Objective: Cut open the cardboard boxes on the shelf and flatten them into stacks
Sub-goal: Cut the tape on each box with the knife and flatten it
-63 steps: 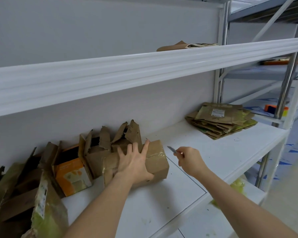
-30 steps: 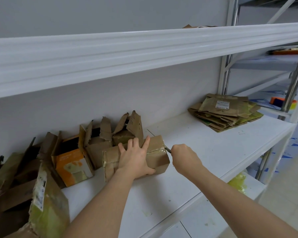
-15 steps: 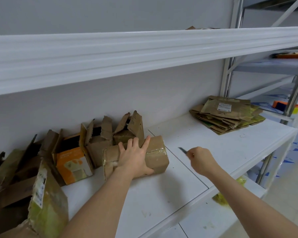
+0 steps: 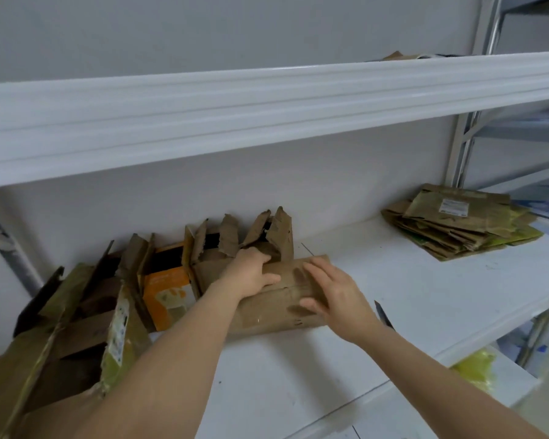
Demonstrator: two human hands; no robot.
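both hands are on the taped brown cardboard box (image 4: 286,299) lying on the white shelf (image 4: 425,299) in front of the row of opened boxes (image 4: 229,245). left hand (image 4: 251,274) grips the far top edge of the box, fingers curled over it and thumb along the top face. right hand (image 4: 333,293) lies across the right part of the box with fingers spread and nearly straight, thumb low on the front face; it holds nothing. knife (image 4: 383,313) lies on the shelf just right of the right forearm, blade exposed.

step in hand, judged: opening or collapsing the box, with the tool set aside. the next move probably calls for parting the flaps, then pressing the box flat and carrying it to the flattened stack (image 4: 457,229) at the right end of the shelf. keep the forearm off the blade.

markings: a white label (image 4: 454,207) sits on the top sheet of the stack; its print is too small to read. the orange box (image 4: 168,296) and the green-printed carton (image 4: 118,350) at left show graphics only, nothing legible.
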